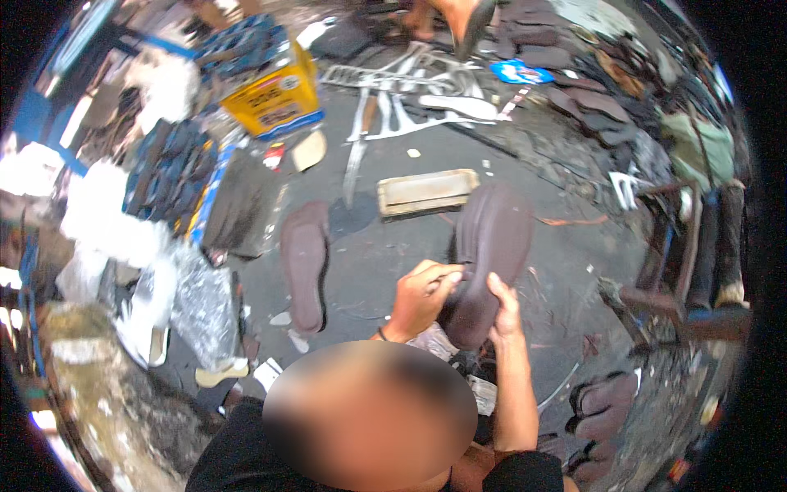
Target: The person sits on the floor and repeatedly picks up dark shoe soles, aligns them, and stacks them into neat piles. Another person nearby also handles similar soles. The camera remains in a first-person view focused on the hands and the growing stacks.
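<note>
Over the middle of the floor (369,250), a thick brown sole (500,234) is held at a tilt. The right hand (507,312) clasps its right edge, thumb on the face, other fingers hidden. The left hand (416,298) has its fingertips pinched together at the left edge; whether they hold anything, I cannot tell. Flat to the left lies a second sole (304,266); toward the floor's far edge are a pale block (429,193), a knife (355,160) and a yellow box (275,98)

Right hand (506,310) partly hidden behind the brown sole (502,225)
</note>
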A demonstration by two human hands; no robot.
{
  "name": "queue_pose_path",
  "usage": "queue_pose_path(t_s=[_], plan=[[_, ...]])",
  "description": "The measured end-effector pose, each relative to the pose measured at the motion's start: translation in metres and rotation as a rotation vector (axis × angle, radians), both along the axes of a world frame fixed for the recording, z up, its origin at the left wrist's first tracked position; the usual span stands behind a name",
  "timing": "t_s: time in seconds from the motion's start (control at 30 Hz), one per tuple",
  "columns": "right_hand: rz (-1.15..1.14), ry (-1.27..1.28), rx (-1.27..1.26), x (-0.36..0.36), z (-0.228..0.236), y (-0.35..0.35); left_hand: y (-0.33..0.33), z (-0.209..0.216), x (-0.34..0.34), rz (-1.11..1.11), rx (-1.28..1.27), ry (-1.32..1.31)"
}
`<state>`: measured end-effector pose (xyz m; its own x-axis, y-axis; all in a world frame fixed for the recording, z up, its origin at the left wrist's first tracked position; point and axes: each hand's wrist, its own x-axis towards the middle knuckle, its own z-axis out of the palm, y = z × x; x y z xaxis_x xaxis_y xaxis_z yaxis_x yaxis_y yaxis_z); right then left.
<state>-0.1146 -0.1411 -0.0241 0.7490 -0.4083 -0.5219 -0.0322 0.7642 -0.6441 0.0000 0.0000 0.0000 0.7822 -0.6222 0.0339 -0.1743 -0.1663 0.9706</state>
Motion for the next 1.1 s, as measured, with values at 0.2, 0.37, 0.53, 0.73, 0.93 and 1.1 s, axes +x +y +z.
queue_pose_path(t_s=[0.2,0.37,0.53,0.73,0.93,1.1], plan=[[-0.026,0.216,-0.625,0.006,0.017,-0.009,0.077,-0.037,0.022,0.262,0.018,0.367],[0.209,0.922,-1.431,-0.021,0.006,-0.056,0.158,-0.035,0.055,-0.143,0.447,-0.234],[0.392,1.05,-1.538,-0.022,-0.048,-0.035,0.252,-0.107,0.171,0.566,0.622,0.074],[0.289,1.054,-1.599,-0.026,-0.054,-0.04,0.172,-0.065,0.141,0.399,1.182,-0.145],[0.263,1.041,-1.521,-0.023,-0.046,-0.04,0.181,-0.095,0.086,0.419,0.826,-0.343],[-0.253,0.489,-1.429,-0.024,-0.048,-0.034,0.163,-0.058,0.06,0.596,0.144,-0.197]])
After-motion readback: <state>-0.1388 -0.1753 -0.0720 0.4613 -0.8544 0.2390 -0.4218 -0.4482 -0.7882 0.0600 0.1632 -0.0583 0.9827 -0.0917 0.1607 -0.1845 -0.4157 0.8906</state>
